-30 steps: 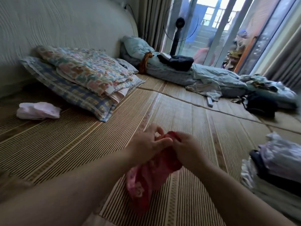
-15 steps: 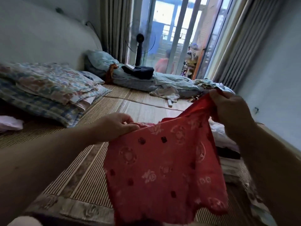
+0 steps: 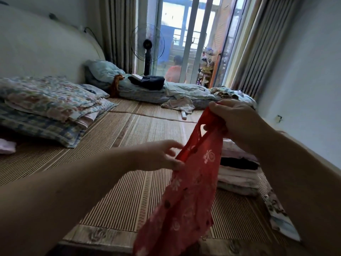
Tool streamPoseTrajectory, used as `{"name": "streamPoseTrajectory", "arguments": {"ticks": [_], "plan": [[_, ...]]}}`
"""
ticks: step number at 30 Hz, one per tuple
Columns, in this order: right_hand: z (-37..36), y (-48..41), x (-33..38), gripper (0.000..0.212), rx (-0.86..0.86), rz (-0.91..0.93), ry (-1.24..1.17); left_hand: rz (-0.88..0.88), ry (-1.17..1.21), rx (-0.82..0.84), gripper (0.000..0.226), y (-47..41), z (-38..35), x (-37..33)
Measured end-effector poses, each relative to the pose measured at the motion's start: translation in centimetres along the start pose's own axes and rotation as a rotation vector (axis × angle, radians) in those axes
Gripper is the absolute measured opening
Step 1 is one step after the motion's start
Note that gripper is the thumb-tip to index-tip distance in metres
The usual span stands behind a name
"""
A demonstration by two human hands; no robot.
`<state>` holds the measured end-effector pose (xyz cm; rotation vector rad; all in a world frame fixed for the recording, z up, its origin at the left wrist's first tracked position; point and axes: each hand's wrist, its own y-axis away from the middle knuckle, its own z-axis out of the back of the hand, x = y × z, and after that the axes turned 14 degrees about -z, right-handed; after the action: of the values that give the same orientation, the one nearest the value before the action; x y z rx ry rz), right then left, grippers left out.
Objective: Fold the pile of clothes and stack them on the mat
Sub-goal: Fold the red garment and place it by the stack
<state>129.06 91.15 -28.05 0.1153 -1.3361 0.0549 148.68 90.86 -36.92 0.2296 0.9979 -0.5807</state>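
Note:
A red patterned garment point(image 3: 186, 193) hangs in the air above the woven mat point(image 3: 118, 191). My right hand point(image 3: 238, 121) grips its top edge, raised at the right. Lower down, my left hand point(image 3: 160, 156) pinches the garment's left side with its fingers partly spread. A stack of folded clothes point(image 3: 238, 174), pale with one dark layer, sits on the mat at the right, partly hidden behind the garment and my right arm.
Folded quilts and a checked pillow point(image 3: 46, 109) lie at the left by the headboard. Rumpled blue bedding point(image 3: 147, 89) and loose clothes point(image 3: 228, 93) lie at the far end. A standing fan point(image 3: 147, 47) and glass door are beyond. A small pale folded cloth point(image 3: 6, 146) is at far left.
The garment went from bunched in both hands to spread wide, and now hangs narrower. My right hand stays high; my left hand has moved right along the cloth's side.

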Motion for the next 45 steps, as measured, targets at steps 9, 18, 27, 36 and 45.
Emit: {"name": "streamPoseTrajectory", "arguments": {"ticks": [9, 18, 27, 36, 45], "plan": [[1.8, 0.1, -0.4, 0.004, -0.1, -0.006, 0.01, -0.078, -0.094, -0.253, 0.003, -2.3, -0.8, -1.1], [-1.0, -0.6, -0.4, 0.036, 0.068, -0.058, -0.24, -0.255, 0.064, -0.514, 0.015, -2.1, -0.3, -4.0], [-0.6, -0.4, 3.7, 0.013, -0.43, 0.464, 1.025, -0.223, 0.199, -0.485, 0.009, -3.5, 0.8, -5.5], [-1.5, -1.0, 4.5, 0.031, 0.095, -0.177, -0.223, -0.06, -0.168, -0.759, 0.034, -2.6, 1.9, -1.8], [-3.0, -1.0, 5.7, 0.023, 0.041, -0.024, -0.396, -0.101, -0.151, -0.531, 0.027, -1.8, -2.0, -2.3]]}}
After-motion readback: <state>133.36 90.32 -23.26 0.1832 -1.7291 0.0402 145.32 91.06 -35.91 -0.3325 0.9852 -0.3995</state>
